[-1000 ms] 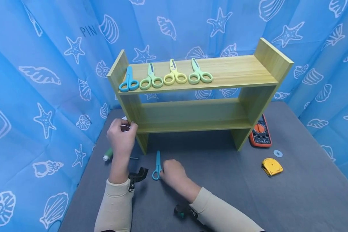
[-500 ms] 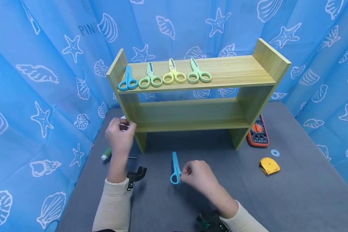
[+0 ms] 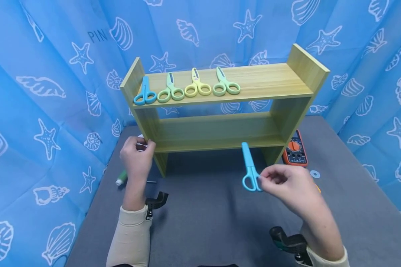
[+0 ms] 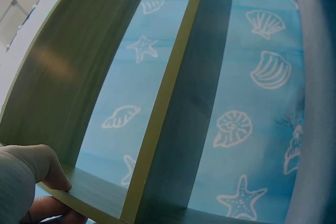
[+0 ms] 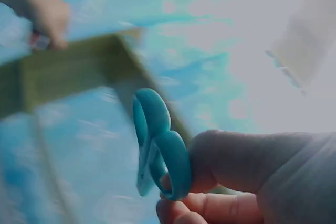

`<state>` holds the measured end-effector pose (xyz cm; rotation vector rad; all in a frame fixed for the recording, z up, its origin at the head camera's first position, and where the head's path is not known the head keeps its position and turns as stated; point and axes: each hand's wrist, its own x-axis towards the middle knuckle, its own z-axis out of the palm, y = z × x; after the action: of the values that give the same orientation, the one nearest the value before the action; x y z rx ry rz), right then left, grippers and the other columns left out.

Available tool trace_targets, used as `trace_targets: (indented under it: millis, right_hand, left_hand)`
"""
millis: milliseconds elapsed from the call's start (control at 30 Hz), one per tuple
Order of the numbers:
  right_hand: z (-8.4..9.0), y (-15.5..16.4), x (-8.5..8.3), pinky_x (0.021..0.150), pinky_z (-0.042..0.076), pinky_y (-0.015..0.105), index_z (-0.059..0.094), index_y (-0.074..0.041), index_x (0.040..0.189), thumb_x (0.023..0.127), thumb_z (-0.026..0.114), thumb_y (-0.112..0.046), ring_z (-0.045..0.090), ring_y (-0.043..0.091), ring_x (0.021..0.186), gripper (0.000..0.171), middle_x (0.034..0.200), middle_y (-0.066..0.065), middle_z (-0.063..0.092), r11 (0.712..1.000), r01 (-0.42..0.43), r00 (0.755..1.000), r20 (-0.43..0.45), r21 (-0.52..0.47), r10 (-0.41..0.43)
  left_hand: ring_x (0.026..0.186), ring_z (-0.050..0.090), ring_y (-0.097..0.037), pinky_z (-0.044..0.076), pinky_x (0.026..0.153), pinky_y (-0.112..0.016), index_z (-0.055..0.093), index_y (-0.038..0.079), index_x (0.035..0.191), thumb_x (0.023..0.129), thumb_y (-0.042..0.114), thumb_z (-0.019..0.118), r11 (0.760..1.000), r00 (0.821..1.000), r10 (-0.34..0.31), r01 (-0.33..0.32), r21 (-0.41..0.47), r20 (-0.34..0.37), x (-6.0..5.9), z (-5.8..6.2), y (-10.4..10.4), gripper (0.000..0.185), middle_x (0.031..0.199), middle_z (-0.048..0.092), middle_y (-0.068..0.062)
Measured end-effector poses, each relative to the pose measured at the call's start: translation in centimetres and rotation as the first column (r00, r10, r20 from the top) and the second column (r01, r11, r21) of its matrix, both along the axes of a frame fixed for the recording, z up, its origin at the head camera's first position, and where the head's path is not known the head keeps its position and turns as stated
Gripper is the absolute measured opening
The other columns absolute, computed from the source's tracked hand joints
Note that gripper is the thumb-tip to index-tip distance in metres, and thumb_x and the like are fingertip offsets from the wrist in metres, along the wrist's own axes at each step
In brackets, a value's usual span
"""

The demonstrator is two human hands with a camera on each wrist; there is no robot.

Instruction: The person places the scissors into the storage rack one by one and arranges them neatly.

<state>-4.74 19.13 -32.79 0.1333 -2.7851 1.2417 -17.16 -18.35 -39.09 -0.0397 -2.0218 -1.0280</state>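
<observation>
My right hand (image 3: 292, 185) pinches one handle loop of a light blue pair of scissors (image 3: 249, 167), lifted off the table with the blades pointing away. In the right wrist view the loops of these scissors (image 5: 170, 153) sit between thumb and fingertips. With thumb and fingers my left hand (image 3: 137, 155) grips the left side panel of a wooden shelf (image 3: 220, 145); the left wrist view shows the thumb (image 4: 44, 166) on the panel's inner face. On the upper board lie blue scissors (image 3: 145, 92), green scissors (image 3: 170, 90), yellow scissors (image 3: 197, 86) and another green pair (image 3: 224, 84).
Right of the shelf lie a red-and-black multimeter (image 3: 295, 150) and a pale blue ring (image 3: 315, 174); a yellow object is mostly behind the right hand. A green tube (image 3: 121, 177) and thin rod (image 3: 152, 181) lie left. A blue curtain (image 3: 63, 122) surrounds the grey table (image 3: 200, 226).
My right hand has lifted the light blue scissors from the table and carried them right and toward the shelf. The left hand keeps its grip on the side panel.
</observation>
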Motion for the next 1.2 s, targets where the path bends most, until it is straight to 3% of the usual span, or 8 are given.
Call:
trace_targets:
  millis: [233,333,500,633,800,900,1033,1200]
  right_hand:
    - [5.8,4.5,-1.0,0.056,0.047,0.020,0.078,-0.005,0.103,0.092,0.078,-0.022,0.062,0.009,0.066,0.020,0.078,-0.003,0.073,0.990,0.141,0.970,-0.202,0.012,-0.136]
    - [8.7,5.0,-3.0,0.061,0.044,0.021,0.078,-0.008,0.107,0.093,0.076,-0.032,0.060,0.010,0.073,0.028,0.081,-0.006,0.073,0.980,0.188,0.960,-0.220,0.060,-0.171]
    - [12.7,4.2,-8.1,0.066,0.044,0.028,0.076,-0.006,0.118,0.095,0.070,-0.041,0.054,0.020,0.091,0.043,0.100,0.004,0.072,0.978,0.169,0.977,-0.148,0.124,-0.150]
    - [14.4,3.2,-12.3,0.064,0.044,0.030,0.076,-0.005,0.117,0.095,0.065,-0.035,0.053,0.023,0.090,0.039,0.098,0.007,0.072,0.974,0.111,0.989,-0.119,0.200,-0.088]
    - [14.1,2.0,-15.4,0.065,0.041,0.036,0.076,-0.004,0.114,0.093,0.059,-0.027,0.051,0.026,0.086,0.035,0.094,0.007,0.071,0.962,0.048,0.996,-0.089,0.269,-0.024]
    - [13.7,1.5,-15.9,0.069,0.040,0.038,0.076,-0.005,0.116,0.094,0.059,-0.030,0.053,0.026,0.091,0.037,0.104,0.011,0.072,0.959,0.040,0.996,-0.084,0.280,-0.017]
    - [13.3,1.4,-15.1,0.076,0.041,0.041,0.075,-0.007,0.120,0.096,0.060,-0.040,0.054,0.027,0.102,0.044,0.115,0.014,0.071,0.962,0.059,0.993,-0.116,0.266,-0.029]
    - [12.2,1.5,-10.8,0.069,0.042,0.035,0.076,-0.011,0.116,0.097,0.060,-0.047,0.058,0.023,0.090,0.044,0.105,0.010,0.072,0.967,0.153,0.962,-0.255,0.203,-0.098]
  left_hand:
    - [0.069,0.065,-0.029,0.048,0.059,-0.026,0.063,-0.002,0.079,0.085,0.007,0.070,1.000,1.000,0.001,-0.001,0.008,0.011,-0.1,0.0,0.2,0.013,0.079,0.062,-0.015]
    - [0.069,0.065,-0.030,0.048,0.059,-0.028,0.062,-0.002,0.079,0.085,0.006,0.070,1.000,1.000,-0.007,0.007,0.008,0.006,-0.1,0.0,0.3,0.013,0.079,0.061,-0.016]
    - [0.066,0.065,-0.028,0.048,0.059,-0.025,0.061,-0.002,0.077,0.084,0.004,0.070,1.000,1.000,0.005,-0.005,0.003,-0.012,0.0,-0.3,0.1,0.012,0.077,0.061,-0.016]
    - [0.066,0.065,-0.026,0.046,0.059,-0.022,0.061,-0.001,0.077,0.084,0.005,0.070,1.000,1.000,0.006,-0.006,0.002,-0.006,0.1,-0.5,0.1,0.013,0.077,0.061,-0.015]
    - [0.067,0.064,-0.026,0.044,0.060,-0.014,0.061,-0.001,0.078,0.085,0.005,0.070,1.000,1.000,-0.011,0.011,0.012,0.001,0.4,-0.6,0.0,0.013,0.077,0.060,-0.015]
    - [0.067,0.065,-0.026,0.045,0.060,-0.016,0.061,-0.001,0.078,0.085,0.005,0.071,1.000,1.000,-0.004,0.004,0.006,0.002,0.5,-0.7,-0.1,0.014,0.077,0.061,-0.015]
    - [0.068,0.064,-0.026,0.046,0.060,-0.019,0.061,-0.001,0.078,0.086,0.005,0.070,1.000,1.000,0.000,0.000,0.005,0.012,0.7,-1.0,-0.1,0.013,0.077,0.061,-0.014]
    - [0.068,0.065,-0.027,0.045,0.059,-0.016,0.062,-0.001,0.078,0.085,0.005,0.071,1.000,0.999,-0.024,0.024,0.005,0.034,0.6,-0.9,-0.4,0.013,0.078,0.062,-0.014]
